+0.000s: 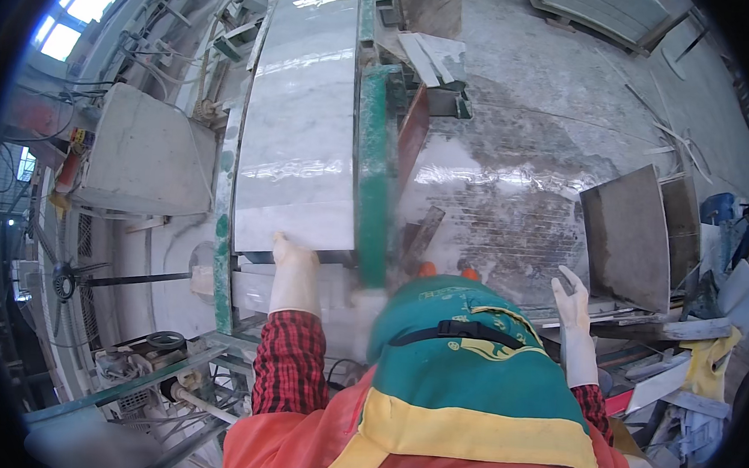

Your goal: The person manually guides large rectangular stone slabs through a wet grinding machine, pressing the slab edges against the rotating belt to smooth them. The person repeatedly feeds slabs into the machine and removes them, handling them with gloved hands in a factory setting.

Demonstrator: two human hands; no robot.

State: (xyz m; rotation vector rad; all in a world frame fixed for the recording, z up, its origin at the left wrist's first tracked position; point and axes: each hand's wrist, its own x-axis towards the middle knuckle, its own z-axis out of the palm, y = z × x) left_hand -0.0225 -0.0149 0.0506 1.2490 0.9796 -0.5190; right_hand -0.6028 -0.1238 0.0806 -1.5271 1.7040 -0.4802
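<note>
My left hand (293,268) is at the near edge of a long, shiny white slab (297,161). My fingers are bent there, and the tips touch the top of the slab close to its corner. I cannot see under the edge, so I cannot tell if I am gripping it tight or just resting on it. My right hand (572,302) is open with the fingers spread, and it holds nothing. It is out to my right, near a big brown-grey board (627,241) that stands tilted.

The slab lies flat in front of me, a bit to my left, and runs far away from me. It sits between a thin green rail (222,250) on its left and a wide green beam (374,174) on its right. A red-brown board (412,133) leans by the beam.

Left of the rail there is a big grey block (143,155), and nearer to me a dark wheel (64,282) with spokes. On the right, the floor (514,191) is wet and shiny in places. White scraps (428,57) lie past the beam. A yellow cloth (709,366) hangs over the pile on my far right. I have on a green apron (460,376) with a yellow band, and my sleeves (291,358) are red and black checks.
</note>
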